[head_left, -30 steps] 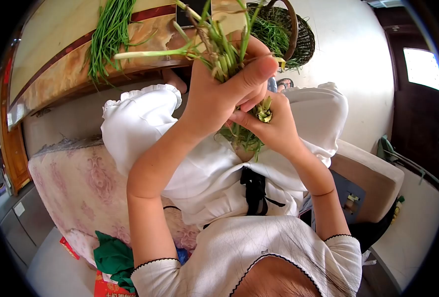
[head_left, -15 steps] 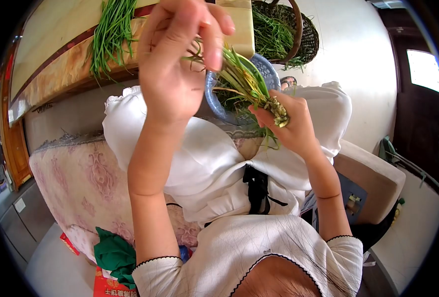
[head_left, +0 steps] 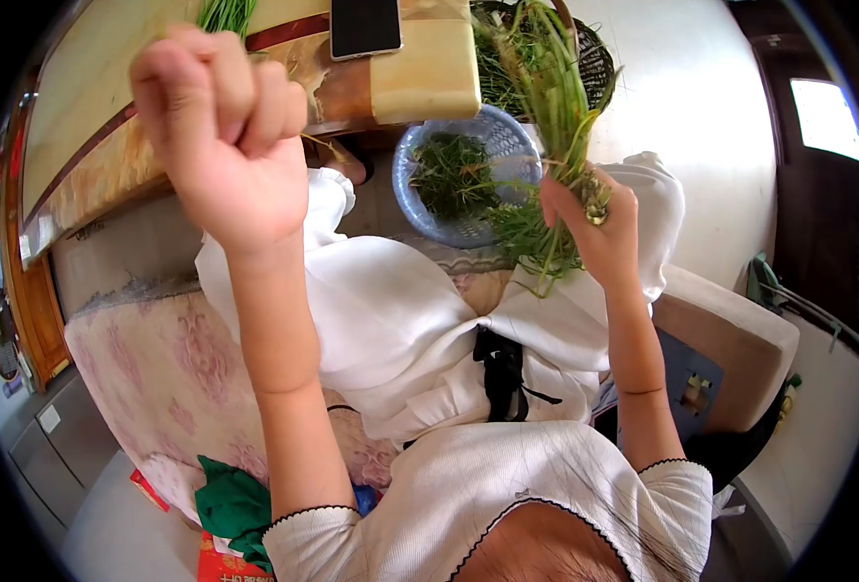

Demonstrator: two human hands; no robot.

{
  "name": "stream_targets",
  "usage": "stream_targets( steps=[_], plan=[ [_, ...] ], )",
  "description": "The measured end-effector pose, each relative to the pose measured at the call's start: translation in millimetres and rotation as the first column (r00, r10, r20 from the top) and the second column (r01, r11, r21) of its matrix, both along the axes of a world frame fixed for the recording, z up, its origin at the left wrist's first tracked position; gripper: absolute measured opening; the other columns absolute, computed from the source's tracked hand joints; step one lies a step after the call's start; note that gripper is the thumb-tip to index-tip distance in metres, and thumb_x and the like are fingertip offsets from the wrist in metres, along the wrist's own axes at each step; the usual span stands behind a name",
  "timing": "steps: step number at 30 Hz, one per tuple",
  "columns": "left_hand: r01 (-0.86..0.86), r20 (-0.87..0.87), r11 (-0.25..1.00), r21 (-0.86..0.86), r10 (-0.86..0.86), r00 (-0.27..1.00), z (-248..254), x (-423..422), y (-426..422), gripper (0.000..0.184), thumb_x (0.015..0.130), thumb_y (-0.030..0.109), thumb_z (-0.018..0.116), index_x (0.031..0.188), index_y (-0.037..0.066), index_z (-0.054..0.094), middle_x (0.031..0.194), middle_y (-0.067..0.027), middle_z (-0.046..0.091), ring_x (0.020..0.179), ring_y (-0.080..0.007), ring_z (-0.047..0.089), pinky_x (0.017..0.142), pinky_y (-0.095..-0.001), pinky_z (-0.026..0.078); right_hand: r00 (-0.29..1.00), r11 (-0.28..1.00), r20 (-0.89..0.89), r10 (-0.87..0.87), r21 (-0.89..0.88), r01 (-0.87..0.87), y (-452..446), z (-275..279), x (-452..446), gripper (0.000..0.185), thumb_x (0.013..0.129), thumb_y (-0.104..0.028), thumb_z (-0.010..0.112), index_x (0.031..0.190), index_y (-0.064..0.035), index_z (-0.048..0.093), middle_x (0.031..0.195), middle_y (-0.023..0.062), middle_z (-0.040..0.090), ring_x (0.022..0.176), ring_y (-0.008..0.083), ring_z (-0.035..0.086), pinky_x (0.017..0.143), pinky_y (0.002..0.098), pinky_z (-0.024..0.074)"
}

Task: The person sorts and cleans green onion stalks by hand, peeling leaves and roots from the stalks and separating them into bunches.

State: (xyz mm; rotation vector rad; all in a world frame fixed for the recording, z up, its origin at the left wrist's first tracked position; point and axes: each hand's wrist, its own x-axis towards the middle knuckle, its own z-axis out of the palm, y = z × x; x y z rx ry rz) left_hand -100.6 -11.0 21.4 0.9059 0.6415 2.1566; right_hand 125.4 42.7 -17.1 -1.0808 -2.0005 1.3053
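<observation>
My right hand [head_left: 599,223] is wrapped around the root end of a bunch of chives [head_left: 557,107]. Its long green leaves point away from me, with pale, clumped ends at my thumb. Some finer greens hang below this hand, over my lap and the basin's edge. Raised on the left, my left hand [head_left: 221,136] is curled closed in front of the table. A thin yellowish strand shows beside its wrist, but what the fingers hold is hidden. Between my knees and the table stands a blue plastic basket [head_left: 408,199] with loose green trimmings [head_left: 449,175] inside.
A marble-look table [head_left: 429,82] stretches across the far left, bearing a phone [head_left: 365,27] and another bunch of chives [head_left: 226,14]. A dark wicker basket [head_left: 599,73] of greens is at the table's right end. I sit on a patterned sofa [head_left: 187,339].
My left hand has moved left, away from the chives, and its fingers have curled closed. My right hand has shifted right, turning the bunch more upright and uncovering the blue basket.
</observation>
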Motion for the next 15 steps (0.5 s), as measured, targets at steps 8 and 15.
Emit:
stream_targets(
  steps=[8, 15],
  plan=[
    [-0.202, -0.803, 0.882, -0.426, -0.266, 0.532, -69, 60, 33, 0.009, 0.075, 0.011, 0.049, 0.076, 0.002, 0.052, 0.054, -0.003, 0.048, 0.05, -0.0068, 0.043, 0.048, -0.0185, 0.035, 0.982, 0.99, -0.128, -0.139, -0.045, 0.134, -3, 27, 5, 0.008, 0.072, -0.005, 0.052, 0.077, 0.0018, 0.053, 0.049, 0.0006, 0.047, 0.044, 0.0042, 0.04, 0.041, 0.018, 0.0307],
    [-0.417, -0.971, 0.909, -0.03, 0.073, 0.229, -54, 73, 31, 0.031, 0.066, 0.024, 0.058, 0.087, 0.004, 0.047, 0.081, -0.0073, 0.051, 0.073, -0.0241, 0.048, 0.065, -0.0316, 0.033, 0.981, 0.989, -0.134, -0.137, -0.08, 0.127, -5, 26, 4, 0.01, 0.071, -0.004, 0.052, 0.079, 0.002, 0.053, 0.049, 0.0015, 0.047, 0.045, 0.0043, 0.042, 0.041, 0.0183, 0.032]
  ],
)
